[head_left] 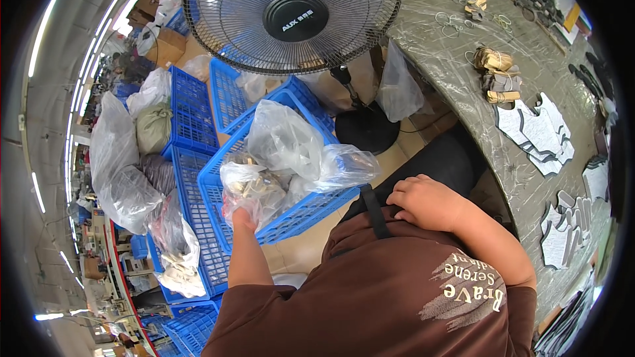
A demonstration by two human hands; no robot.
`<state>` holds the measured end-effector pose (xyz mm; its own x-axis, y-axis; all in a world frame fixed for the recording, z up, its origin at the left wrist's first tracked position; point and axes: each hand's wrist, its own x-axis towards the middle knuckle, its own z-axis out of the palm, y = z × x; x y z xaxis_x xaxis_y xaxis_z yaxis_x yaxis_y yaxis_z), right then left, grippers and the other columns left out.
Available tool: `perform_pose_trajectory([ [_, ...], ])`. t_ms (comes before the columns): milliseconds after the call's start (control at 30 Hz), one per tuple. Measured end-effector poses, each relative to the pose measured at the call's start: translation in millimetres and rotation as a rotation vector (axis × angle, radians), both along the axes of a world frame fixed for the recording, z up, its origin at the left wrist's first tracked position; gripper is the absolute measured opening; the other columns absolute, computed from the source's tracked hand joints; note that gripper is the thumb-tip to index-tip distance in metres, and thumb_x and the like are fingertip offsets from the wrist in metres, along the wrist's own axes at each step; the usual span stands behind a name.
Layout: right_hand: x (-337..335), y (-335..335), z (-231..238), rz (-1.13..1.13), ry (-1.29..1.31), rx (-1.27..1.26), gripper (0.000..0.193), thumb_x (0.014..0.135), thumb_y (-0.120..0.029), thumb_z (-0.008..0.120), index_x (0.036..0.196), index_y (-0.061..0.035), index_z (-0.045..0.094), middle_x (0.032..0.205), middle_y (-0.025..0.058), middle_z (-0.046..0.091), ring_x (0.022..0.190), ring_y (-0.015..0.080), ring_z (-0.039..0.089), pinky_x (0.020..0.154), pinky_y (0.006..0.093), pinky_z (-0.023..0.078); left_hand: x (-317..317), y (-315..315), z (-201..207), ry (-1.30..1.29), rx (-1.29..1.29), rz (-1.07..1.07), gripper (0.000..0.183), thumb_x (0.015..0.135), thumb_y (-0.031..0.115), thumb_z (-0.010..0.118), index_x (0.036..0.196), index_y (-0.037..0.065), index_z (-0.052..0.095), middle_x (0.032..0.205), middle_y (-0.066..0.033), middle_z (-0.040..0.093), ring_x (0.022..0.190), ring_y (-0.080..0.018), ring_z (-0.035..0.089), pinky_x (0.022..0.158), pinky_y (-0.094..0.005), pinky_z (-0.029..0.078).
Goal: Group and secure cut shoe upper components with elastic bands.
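Perhaps the crumpled translucent plastic bag [254, 188] tears if the bare left hand [243, 217] (fingers hidden, grip unclear) tugs sharply, while the right hand [423, 202] rests, fingers loosely open.

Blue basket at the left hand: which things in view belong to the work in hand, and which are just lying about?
Apparently in use:
- blue basket, with the left hand reaching in
- plastic bag of pale things by that hand

Apparently just lying about:
- fan
- tied bundles and grey cut pieces on the table
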<state>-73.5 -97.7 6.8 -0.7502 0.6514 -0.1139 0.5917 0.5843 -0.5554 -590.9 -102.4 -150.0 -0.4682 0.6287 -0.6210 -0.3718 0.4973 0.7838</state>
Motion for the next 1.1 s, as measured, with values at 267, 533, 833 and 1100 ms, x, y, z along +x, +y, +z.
perform_pose_trajectory([
  [267,-4.7,2.7,3.7,0.011,-0.033,0.001,0.023,0.081,-0.021,0.063,0.100,-0.0070,0.062,0.097,0.0099,0.060,0.100,0.0272,0.057,0.088,0.0386,0.042,-90.9,27.9,-146.2,1.160,-0.293,-1.104,0.042,0.081,0.028,0.057,0.119,0.010,0.052,0.114,-0.0126,0.059,0.104,-0.0289,0.059,0.079,-0.0476,0.051],
  [533,0.3,3.4,5.8,0.031,-0.006,0.015,0.022,0.081,-0.022,0.063,0.097,-0.0072,0.062,0.096,0.0096,0.060,0.098,0.0274,0.058,0.085,0.0402,0.043,-127.4,-2.0,-153.5,1.692,-0.567,-1.399,0.060,0.074,0.036,0.067,0.125,0.009,0.050,0.127,-0.0152,0.052,0.114,-0.0347,0.052,0.097,-0.0388,0.042],
  [833,-11.0,9.0,-2.4,0.011,0.008,-0.053,0.028,0.082,-0.027,0.062,0.101,-0.0069,0.061,0.102,0.0122,0.061,0.100,0.0286,0.058,0.085,0.0415,0.043,13.3,18.1,240.9,1.143,-0.439,-0.899,0.025,0.061,0.010,0.074,0.073,-0.008,0.061,0.057,-0.0084,0.058,0.043,-0.0164,0.054,0.038,-0.0278,0.041],
  [1100,45.2,-14.9,15.8,-0.646,1.004,-0.103,0.048,0.080,-0.004,0.068,0.124,-0.0031,0.049,0.103,0.0085,0.056,0.080,0.0114,0.057,0.072,0.0267,0.049,322.0,82.8,224.4,0.222,0.712,-1.328,0.039,0.075,0.005,0.064,0.112,-0.005,0.057,0.097,-0.0107,0.062,0.082,-0.0182,0.062,0.072,-0.0287,0.050],
])
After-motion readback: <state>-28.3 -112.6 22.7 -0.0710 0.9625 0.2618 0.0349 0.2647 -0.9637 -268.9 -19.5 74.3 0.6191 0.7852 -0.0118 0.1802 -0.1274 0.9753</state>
